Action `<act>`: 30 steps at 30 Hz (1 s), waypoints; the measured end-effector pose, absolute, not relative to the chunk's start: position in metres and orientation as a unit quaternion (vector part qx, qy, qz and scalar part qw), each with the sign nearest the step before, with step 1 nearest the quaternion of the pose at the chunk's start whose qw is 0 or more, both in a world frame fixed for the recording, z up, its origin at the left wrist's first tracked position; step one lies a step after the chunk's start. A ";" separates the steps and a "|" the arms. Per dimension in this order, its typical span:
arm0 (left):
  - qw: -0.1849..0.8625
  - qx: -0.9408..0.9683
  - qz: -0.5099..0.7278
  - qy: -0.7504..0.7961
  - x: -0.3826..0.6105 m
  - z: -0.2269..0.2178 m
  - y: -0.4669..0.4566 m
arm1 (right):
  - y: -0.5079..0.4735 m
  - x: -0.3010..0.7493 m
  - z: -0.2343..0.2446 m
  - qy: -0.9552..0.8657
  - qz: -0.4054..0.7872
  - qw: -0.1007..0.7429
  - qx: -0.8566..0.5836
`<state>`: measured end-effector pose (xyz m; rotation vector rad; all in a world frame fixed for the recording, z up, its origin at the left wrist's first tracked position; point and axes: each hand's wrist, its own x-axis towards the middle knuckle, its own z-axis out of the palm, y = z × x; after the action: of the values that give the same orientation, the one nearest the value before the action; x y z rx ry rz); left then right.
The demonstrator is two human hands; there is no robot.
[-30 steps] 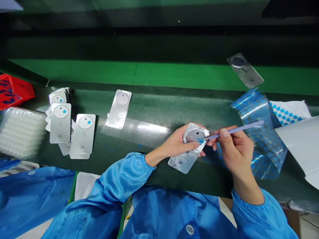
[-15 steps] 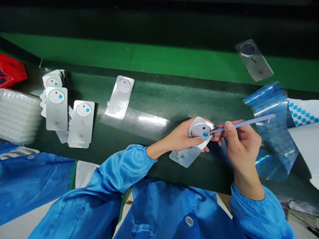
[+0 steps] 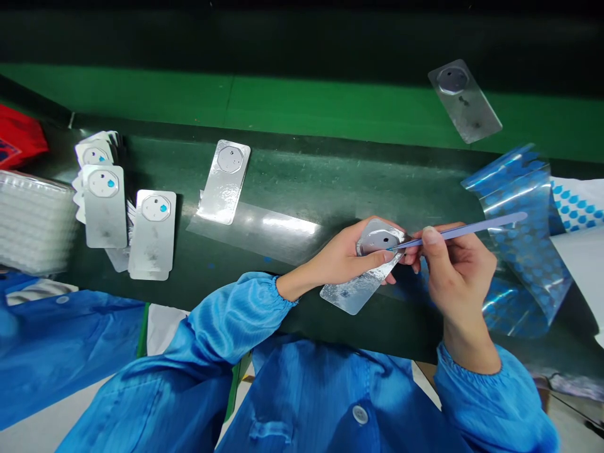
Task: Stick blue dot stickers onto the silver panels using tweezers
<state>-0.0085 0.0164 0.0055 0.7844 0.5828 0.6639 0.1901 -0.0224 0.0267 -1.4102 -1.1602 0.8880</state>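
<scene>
Left hand (image 3: 342,255) curls around a silvery rectangular plate (image 3: 352,296); right hand (image 3: 455,274) pinches slim lilac tweezers (image 3: 472,231).

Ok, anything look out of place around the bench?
One thing: the silver rectangular plate with a round window lies alone and askew on the bright green strip beyond the dark green bench, away from the silver plates stacked at left.
</scene>
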 end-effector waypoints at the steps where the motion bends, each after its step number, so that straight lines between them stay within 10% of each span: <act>1: 0.829 0.371 0.315 0.276 -0.008 0.006 0.016 | -0.022 0.189 0.027 -0.484 0.352 0.550 -0.582; 5: 0.840 0.341 0.327 0.266 -0.008 0.010 0.015 | -0.017 0.184 0.027 -0.452 0.231 0.685 -0.522; 12: 0.822 0.322 0.385 0.268 -0.007 0.003 0.011 | -0.029 0.176 0.018 -0.459 0.465 0.506 -0.563; 30: 0.802 0.358 0.421 0.226 0.001 -0.002 0.003 | -0.028 0.159 0.009 -0.467 0.400 0.563 -0.552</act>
<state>0.0013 0.0029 -0.0015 0.7665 0.4849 0.9021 0.1591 -0.0284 0.0091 -1.3002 -1.1007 0.9414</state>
